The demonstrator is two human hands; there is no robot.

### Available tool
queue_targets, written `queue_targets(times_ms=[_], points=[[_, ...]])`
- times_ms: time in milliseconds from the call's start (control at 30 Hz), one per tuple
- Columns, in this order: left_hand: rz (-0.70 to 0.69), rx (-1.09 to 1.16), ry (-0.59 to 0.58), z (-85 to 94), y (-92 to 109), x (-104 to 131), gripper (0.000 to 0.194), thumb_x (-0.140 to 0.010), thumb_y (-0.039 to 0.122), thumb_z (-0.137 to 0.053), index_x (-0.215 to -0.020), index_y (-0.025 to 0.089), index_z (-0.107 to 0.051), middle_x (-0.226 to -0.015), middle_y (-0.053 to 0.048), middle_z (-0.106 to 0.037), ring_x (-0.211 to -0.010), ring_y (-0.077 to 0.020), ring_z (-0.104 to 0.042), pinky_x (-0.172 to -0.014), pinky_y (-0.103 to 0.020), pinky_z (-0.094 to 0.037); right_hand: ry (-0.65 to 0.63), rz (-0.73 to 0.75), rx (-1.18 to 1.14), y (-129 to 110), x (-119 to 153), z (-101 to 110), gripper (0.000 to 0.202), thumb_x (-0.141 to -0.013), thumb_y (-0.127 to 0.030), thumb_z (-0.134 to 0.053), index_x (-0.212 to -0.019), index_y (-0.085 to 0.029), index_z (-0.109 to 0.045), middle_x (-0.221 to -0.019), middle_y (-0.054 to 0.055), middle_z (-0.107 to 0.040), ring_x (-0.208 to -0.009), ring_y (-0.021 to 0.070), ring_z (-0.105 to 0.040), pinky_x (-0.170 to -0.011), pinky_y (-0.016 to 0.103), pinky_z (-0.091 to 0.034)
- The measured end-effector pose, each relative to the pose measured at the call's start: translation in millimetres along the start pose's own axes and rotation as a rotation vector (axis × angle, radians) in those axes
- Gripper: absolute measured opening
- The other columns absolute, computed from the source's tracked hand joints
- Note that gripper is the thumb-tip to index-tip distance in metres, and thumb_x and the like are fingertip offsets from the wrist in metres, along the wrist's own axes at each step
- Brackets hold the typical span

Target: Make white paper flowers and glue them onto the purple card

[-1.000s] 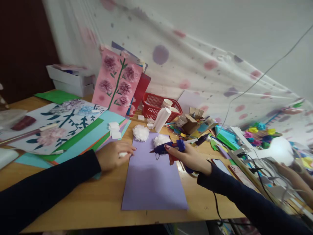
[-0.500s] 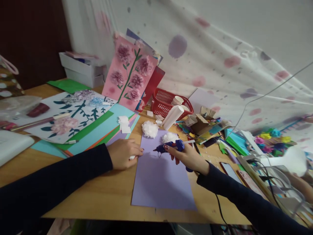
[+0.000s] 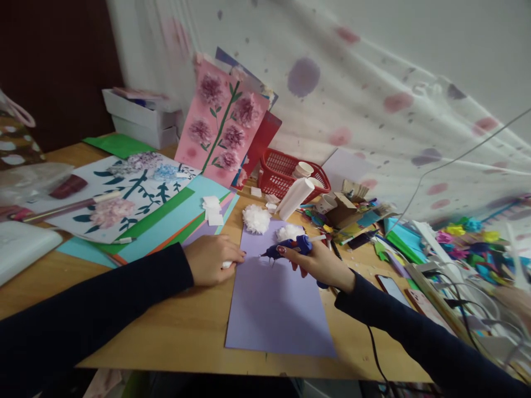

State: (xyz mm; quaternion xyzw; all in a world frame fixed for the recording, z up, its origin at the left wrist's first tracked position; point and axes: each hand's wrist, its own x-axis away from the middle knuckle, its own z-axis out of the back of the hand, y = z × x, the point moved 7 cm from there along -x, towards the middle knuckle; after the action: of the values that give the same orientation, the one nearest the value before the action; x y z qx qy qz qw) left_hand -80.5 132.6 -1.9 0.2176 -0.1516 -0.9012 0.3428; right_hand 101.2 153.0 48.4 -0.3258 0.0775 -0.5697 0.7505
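A sheet of purple paper (image 3: pixel 277 315) lies before me on the wooden table. My right hand (image 3: pixel 323 262) grips a blue hot glue gun (image 3: pixel 292 247) above it, a white glue stick (image 3: pixel 318 238) poking from the back. The nozzle points left, over the sheet's upper part. At the sheet's left edge rests my left hand (image 3: pixel 213 260), fingers curled round a small white piece (image 3: pixel 227 265), mostly hidden. Two fluffy white paper flowers lie by the top edge: one (image 3: pixel 256 219) at the left corner, another (image 3: pixel 289 232) partly behind the glue gun.
Coloured sheets (image 3: pixel 166 232) and small white paper squares (image 3: pixel 212 210) lie to the left. Behind stand a pink flower picture (image 3: pixel 224 121), a red basket (image 3: pixel 276 171) and a white roll (image 3: pixel 295 198). Phones (image 3: pixel 392 288) and a power strip lie right, near another person's hand (image 3: pixel 514 304).
The camera view has shifted slightly. My hands hold nearly the same place over the purple paper. At the far right, a blurred white thing near the other person's hand has changed position.
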Motion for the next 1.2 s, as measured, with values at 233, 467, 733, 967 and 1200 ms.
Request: queue_targets(times_ms=[233,467,733,967,1200], points=[[0.001,-0.01,-0.008,0.7,1,0,0.031,-0.078,0.017,-0.049,-0.097,0.021,-0.073,-0.108,-0.002,-0.072,-0.094,-0.0219,-0.065,-0.086,-0.037,-0.05,-0.001,0.049,-0.022,-3,2,-1,0.043,-0.083,-0.056,-0.052,-0.065,-0.017,-0.058,-0.058,0.001,-0.062,-0.05,0.0105,-0.057,-0.051,0.022,-0.047],[0.002,-0.016,0.02,0.2,0,1,0.03,-0.079,0.017,-0.049,-0.096,0.021,-0.073,-0.107,-0.002,-0.072,-0.094,-0.0212,-0.065,-0.086,-0.036,-0.05,0.046,0.021,-0.016,0,0,-1,0.042,-0.08,-0.058,-0.054,-0.068,-0.018,-0.058,-0.056,-0.001,-0.059,-0.043,0.0089,-0.05,-0.043,0.022,-0.043],[0.005,-0.076,0.048,-0.5,-4,2,0.032,-0.079,0.018,-0.048,-0.099,0.02,-0.072,-0.108,-0.002,-0.072,-0.096,-0.022,-0.063,-0.087,-0.036,-0.05,0.06,0.0,0.057,-3,-5,-3,0.043,-0.081,-0.058,-0.053,-0.067,-0.018,-0.058,-0.057,-0.001,-0.059,-0.041,0.0078,-0.049,-0.04,0.021,-0.039],[-0.007,-0.079,0.051,-1.2,-4,2,0.031,-0.079,0.017,-0.047,-0.097,0.019,-0.073,-0.108,-0.001,-0.072,-0.095,-0.0226,-0.064,-0.086,-0.038,-0.051,0.049,0.039,0.019,-6,-3,3,0.041,-0.083,-0.053,-0.053,-0.062,-0.017,-0.057,-0.056,0.0,-0.06,-0.047,0.0096,-0.055,-0.047,0.021,-0.043],[-0.004,-0.083,0.047,0.1,-5,1,0.032,-0.079,0.017,-0.047,-0.097,0.02,-0.073,-0.107,-0.001,-0.072,-0.095,-0.0218,-0.064,-0.085,-0.038,-0.052,0.061,0.033,0.009,-3,-1,3,0.04,-0.082,-0.054,-0.053,-0.068,-0.017,-0.06,-0.057,0.0,-0.06,-0.047,0.0095,-0.054,-0.046,0.021,-0.043]])
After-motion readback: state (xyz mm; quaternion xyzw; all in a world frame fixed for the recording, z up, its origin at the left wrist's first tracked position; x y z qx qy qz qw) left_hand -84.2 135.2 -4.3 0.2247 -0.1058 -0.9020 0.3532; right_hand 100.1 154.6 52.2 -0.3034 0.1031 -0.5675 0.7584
